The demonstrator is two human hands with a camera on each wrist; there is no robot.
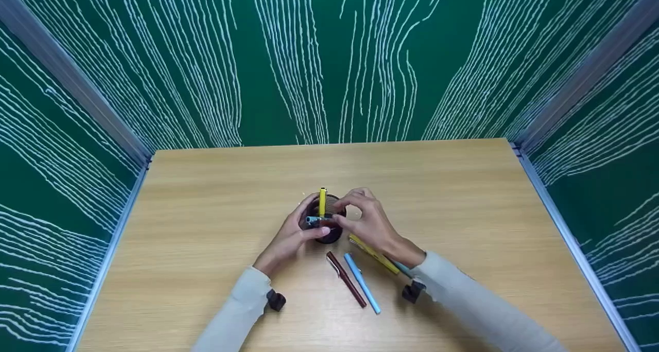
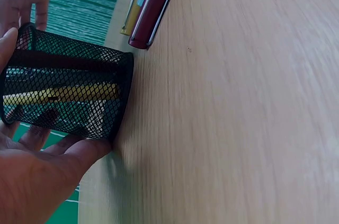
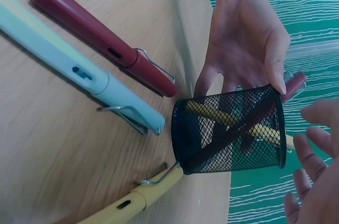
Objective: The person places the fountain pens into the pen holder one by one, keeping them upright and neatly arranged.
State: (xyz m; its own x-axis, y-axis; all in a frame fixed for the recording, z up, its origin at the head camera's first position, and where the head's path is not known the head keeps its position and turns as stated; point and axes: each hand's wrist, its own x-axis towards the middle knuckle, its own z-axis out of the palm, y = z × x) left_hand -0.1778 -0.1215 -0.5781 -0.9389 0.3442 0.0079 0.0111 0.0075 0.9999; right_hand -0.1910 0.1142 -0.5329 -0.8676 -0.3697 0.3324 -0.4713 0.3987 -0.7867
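A black mesh pen holder [image 1: 337, 233] stands on the table, gripped around its side by my left hand [image 1: 288, 239]. In the right wrist view the left thumb lies at its rim. A yellow pen [image 1: 323, 203] and a dark red pen [image 3: 294, 87] lean inside the holder, ends above the rim. Something with a light blue end [image 1: 311, 220] also shows at the opening from above. My right hand [image 1: 373, 223] hovers by the rim, thumb and fingers apart and seemingly holding nothing in the right wrist view.
On the table [image 1: 206, 203], in front of the holder, lie a dark red pen [image 1: 346, 280], a light blue pen [image 1: 363, 284] and a yellow pen [image 1: 373, 254]. A greenish pen [image 1: 401, 269] is partly covered by the right wrist. Green walls with white lines surround the table.
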